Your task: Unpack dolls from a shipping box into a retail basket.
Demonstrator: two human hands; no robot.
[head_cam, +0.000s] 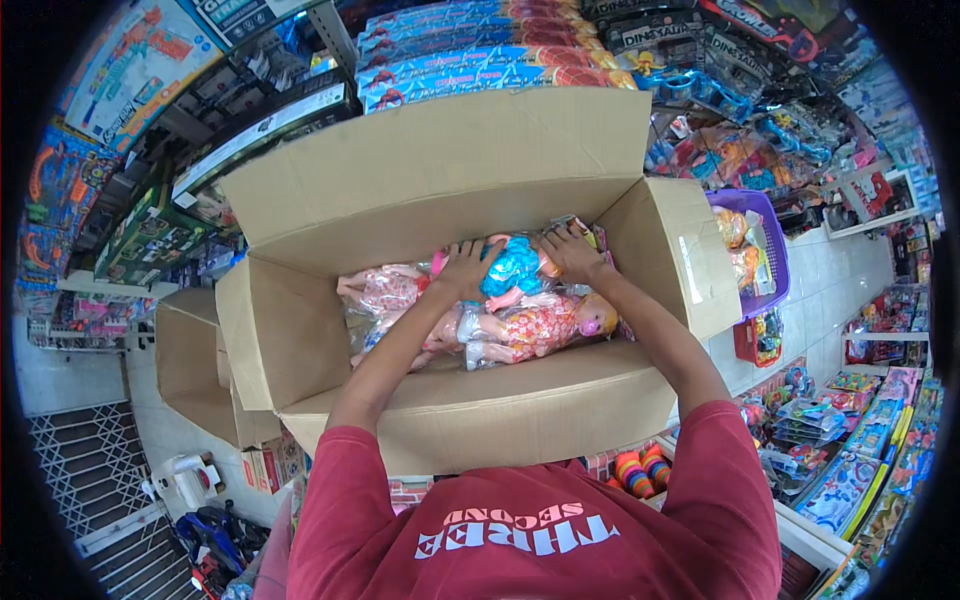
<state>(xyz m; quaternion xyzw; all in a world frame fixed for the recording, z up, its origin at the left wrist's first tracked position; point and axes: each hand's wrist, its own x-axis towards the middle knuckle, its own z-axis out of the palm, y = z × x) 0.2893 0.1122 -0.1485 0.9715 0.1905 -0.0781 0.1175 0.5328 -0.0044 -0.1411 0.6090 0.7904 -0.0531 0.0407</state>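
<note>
A large cardboard box (322, 202) stands before me with its flaps folded out. Inside it lie several dolls in clear plastic wrapping. My left hand (466, 268) lies over the leg end of a doll in a blue dress (513, 268), thumb along the dress. At that doll's other end, my right hand (574, 255) curls over the head area and mostly hides it. Just below lies a doll in a red floral dress (536, 328), its head to the right. Another floral-dressed doll (386, 289) rests on the left, partly behind my left forearm.
A purple basket (780, 262) of wrapped dolls stands right of the box, above a red basket (746, 343). Stacked toy boxes (480, 71) rise behind. Another open carton (187, 367) sits on the left. Toy displays (840, 457) line the right; a folding metal gate (90, 457) is lower left.
</note>
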